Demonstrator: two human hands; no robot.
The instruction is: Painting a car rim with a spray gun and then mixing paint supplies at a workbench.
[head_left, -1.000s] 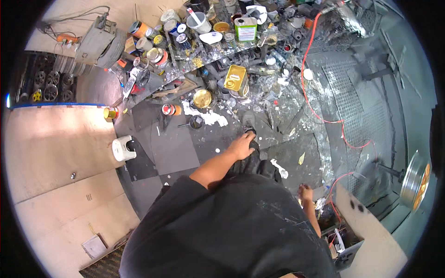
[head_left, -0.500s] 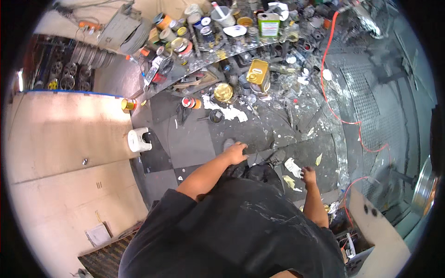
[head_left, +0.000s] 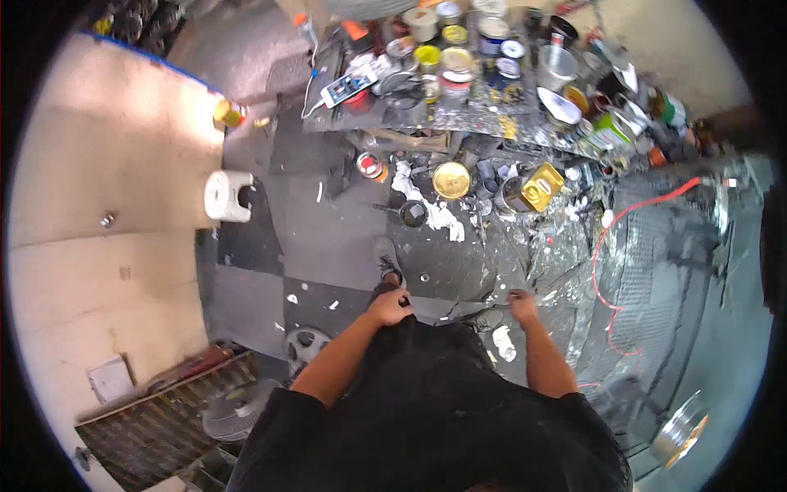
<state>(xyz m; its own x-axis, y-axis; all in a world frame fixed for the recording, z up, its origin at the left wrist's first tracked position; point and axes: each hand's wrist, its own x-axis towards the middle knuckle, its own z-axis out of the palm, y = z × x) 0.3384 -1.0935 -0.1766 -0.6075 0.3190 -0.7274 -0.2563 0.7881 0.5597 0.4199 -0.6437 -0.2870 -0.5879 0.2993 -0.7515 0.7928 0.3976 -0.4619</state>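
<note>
My left hand (head_left: pixel 389 307) hangs over my dark trouser leg, its fingers curled in, and no object shows in it. Just beyond it, my left shoe (head_left: pixel 386 254) stands on the grey floor. Out to the right, my right hand (head_left: pixel 522 306) hangs above the stained floor. Its fingers look bent but are smeared, so I cannot make out how far they close. A crumpled white paper (head_left: pixel 504 343) lies on the floor below that hand. Ahead of my feet is a small dark pan (head_left: pixel 413 214) beside white rags (head_left: pixel 443 221).
A cluttered workbench (head_left: pixel 484 123) with several paint cans and a phone (head_left: pixel 348 87) spans the far side. Under its edge stand a round gold-lidded can (head_left: pixel 451 179) and a rectangular gold tin (head_left: pixel 543 187). A white stool (head_left: pixel 229 196) stands left; a red hose (head_left: pixel 602 262) trails right.
My view has turned left, so the bench has shifted right in it. My left foot is now forward. The left hand has curled in over the leg; both hands have swung.
</note>
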